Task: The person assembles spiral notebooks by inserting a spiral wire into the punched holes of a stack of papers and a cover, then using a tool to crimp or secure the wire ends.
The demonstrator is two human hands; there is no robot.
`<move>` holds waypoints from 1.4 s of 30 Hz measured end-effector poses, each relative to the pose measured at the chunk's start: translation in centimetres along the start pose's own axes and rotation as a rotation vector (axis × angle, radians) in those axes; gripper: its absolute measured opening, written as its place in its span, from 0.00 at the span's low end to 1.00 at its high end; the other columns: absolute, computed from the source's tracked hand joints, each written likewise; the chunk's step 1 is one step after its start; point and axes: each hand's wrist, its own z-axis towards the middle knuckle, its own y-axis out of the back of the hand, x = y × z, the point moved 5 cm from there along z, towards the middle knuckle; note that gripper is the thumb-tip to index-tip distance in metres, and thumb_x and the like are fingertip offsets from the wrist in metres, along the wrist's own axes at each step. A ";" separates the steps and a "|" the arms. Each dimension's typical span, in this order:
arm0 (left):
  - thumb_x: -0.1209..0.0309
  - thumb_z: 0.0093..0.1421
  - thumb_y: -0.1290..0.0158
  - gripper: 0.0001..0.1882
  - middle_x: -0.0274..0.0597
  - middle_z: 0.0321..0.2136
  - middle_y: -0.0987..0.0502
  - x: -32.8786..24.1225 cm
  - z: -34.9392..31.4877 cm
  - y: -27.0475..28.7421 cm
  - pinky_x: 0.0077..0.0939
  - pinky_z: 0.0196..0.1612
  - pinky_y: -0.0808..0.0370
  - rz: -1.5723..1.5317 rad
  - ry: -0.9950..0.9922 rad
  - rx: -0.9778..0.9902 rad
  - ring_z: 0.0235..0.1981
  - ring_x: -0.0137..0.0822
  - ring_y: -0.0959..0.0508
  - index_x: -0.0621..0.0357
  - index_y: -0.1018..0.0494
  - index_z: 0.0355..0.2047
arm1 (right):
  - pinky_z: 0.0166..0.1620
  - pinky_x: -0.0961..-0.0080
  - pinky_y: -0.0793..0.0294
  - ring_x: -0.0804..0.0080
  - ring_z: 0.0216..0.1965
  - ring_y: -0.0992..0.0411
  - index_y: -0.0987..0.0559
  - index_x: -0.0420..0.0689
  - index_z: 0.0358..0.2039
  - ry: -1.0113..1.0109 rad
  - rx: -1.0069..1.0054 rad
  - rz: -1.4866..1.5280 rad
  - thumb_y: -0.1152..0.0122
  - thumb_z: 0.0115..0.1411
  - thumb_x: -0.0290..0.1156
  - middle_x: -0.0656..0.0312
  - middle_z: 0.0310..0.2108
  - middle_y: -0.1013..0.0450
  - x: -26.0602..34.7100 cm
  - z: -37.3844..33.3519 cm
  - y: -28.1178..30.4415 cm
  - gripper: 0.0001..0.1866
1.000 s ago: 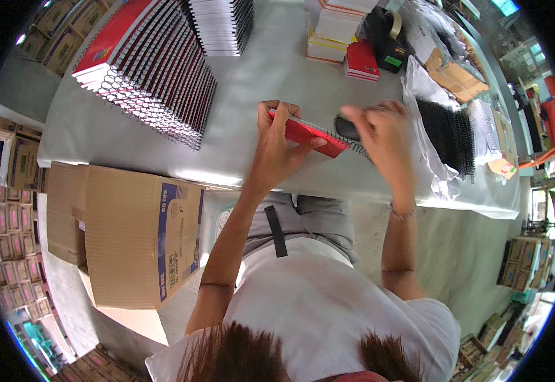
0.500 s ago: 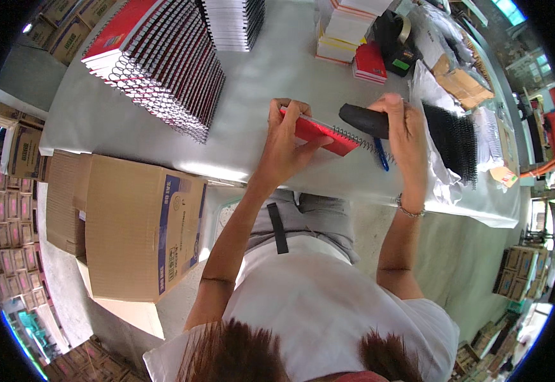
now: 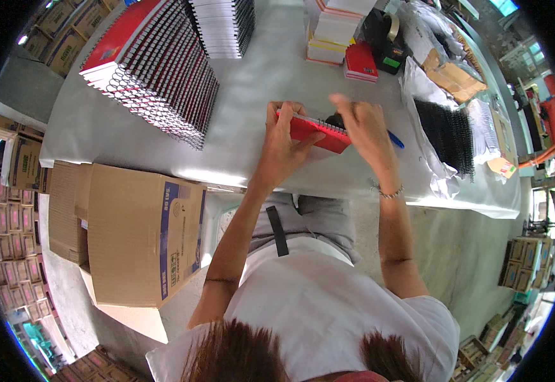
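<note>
My left hand (image 3: 285, 137) pinches a small red notebook (image 3: 330, 141) with its thumb in front and fingers behind. A black spiral coil (image 3: 319, 121) runs along the notebook's upper edge. At the right end of that edge, my right hand (image 3: 365, 127) is closed round a black-handled tool (image 3: 335, 120), mostly hidden behind the fingers and the notebook. What the tool's tip touches cannot be seen. Just right of this hand, a blue pen (image 3: 396, 140) lies on the table (image 3: 245, 153).
A tall stack of red spiral notebooks (image 3: 156, 76) stands at the left, white ones (image 3: 226, 28) behind it. Small red notebooks (image 3: 360, 62) and a black tape dispenser (image 3: 382, 41) sit at the back. Black coils (image 3: 446, 137) lie right; a cardboard box (image 3: 128, 229) stands near left.
My right hand has swung left with the black-handled tool to the notebook's right end. The loose coil tail that stuck out there is now out of sight. My left hand keeps its hold.
</note>
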 end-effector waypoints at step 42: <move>0.80 0.64 0.44 0.24 0.36 0.45 0.40 2.8 -0.8 -1.5 0.24 0.56 0.39 -0.526 0.199 0.182 0.49 0.29 0.36 0.54 0.45 0.53 | 0.41 0.57 0.30 0.53 0.24 0.25 0.17 0.46 0.39 0.275 0.038 -0.297 0.51 0.71 0.41 0.58 0.20 0.25 4.3 1.4 0.5 0.17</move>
